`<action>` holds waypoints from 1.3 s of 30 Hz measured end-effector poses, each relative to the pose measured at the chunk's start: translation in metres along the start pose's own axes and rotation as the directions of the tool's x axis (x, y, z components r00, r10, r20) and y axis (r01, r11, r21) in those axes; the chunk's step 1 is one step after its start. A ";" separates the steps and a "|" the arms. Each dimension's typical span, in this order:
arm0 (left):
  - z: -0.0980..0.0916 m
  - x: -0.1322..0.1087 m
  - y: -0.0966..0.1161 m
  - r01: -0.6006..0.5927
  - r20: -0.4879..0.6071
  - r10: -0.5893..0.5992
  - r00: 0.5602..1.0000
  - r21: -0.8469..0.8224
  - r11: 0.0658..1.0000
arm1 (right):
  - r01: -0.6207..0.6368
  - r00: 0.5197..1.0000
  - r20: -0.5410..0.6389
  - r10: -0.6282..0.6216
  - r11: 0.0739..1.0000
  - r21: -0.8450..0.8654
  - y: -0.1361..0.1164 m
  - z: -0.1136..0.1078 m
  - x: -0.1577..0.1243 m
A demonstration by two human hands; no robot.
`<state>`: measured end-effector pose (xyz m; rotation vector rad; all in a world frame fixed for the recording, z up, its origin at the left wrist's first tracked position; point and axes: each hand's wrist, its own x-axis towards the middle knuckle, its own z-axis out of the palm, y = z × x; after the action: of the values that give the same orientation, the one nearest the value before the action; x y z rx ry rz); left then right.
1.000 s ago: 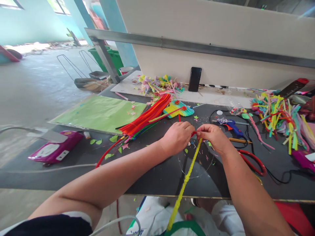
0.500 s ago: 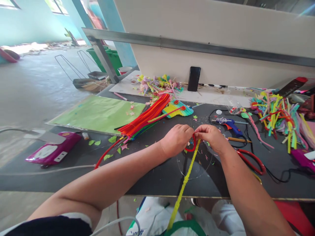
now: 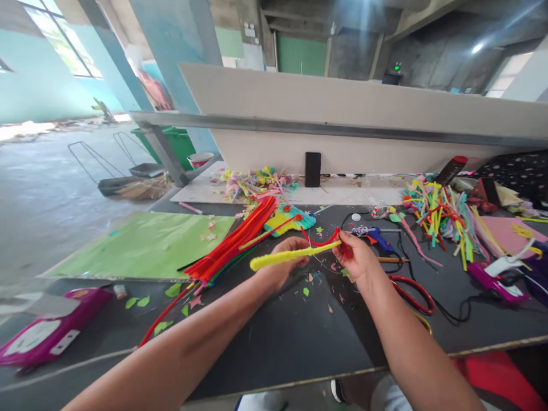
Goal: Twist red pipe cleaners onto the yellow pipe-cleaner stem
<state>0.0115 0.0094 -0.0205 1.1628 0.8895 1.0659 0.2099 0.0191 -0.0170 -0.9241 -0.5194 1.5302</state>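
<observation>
While the right hand (image 3: 353, 257) pinches one end of a fuzzy yellow stick (image 3: 274, 258) between thumb and fingers, the stick slants in front of the left hand (image 3: 291, 260), above the bench (image 3: 252, 354). The stick is long and slightly knobbly, with a soft, rounded free end pointing left. A thin red strip (image 3: 330, 238) sags in a shallow curve from the right hand's fingertips. The left hand's fingers are bent, partly hidden behind the stick; whether they grip anything, I cannot tell.

Just beyond the left hand lies a thick sheaf of red fuzzy stems (image 3: 240, 240), straight and tightly packed. Past it sits a flat yellow-and-teal piece (image 3: 283, 221) with a ribbed, plush surface. To the left, a smooth green sheet (image 3: 137, 242) carries small pink paper stars near its edge. Leaf-shaped green scraps (image 3: 173, 290) are scattered nearby on the bench's dark, matte top. Beyond the right hand rests a blue plastic glue gun (image 3: 382, 240), and farther right a tangled heap of fuzzy offcuts (image 3: 436, 214). A glossy black phone (image 3: 312, 169) leans upright against the pale board (image 3: 363, 157).
</observation>
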 end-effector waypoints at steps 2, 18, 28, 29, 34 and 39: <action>0.010 -0.006 -0.006 0.047 0.159 -0.057 0.986 0.071 0.996 | 0.022 1.000 -0.016 -0.021 0.998 0.065 0.008 0.005 0.000; 0.003 0.000 0.008 -0.049 -0.114 0.024 0.993 -0.222 0.974 | -0.195 0.934 0.281 0.221 0.974 -0.118 0.024 0.027 -0.018; 0.013 -0.013 0.014 0.007 0.179 0.048 0.983 -0.295 0.956 | 0.093 0.983 0.166 -0.080 0.993 -0.070 0.024 0.033 -0.022; 0.015 -0.013 0.014 0.011 0.172 0.039 0.984 -0.282 0.959 | 0.123 0.979 0.175 -0.105 0.988 -0.097 0.025 0.033 -0.022; 0.020 -0.011 0.007 -0.084 -0.037 0.078 0.996 -0.183 0.980 | 0.269 0.945 0.262 -0.197 0.922 -0.279 0.034 0.036 -0.024; 0.017 -0.007 0.002 -0.173 -0.150 0.159 0.976 -0.084 0.981 | 0.362 0.929 0.226 -0.294 0.851 -0.381 0.034 0.034 -0.023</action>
<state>0.0250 -0.0015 -0.0153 1.1049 0.8520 1.3277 0.1615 -0.0037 -0.0174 -0.9764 -1.0990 1.1996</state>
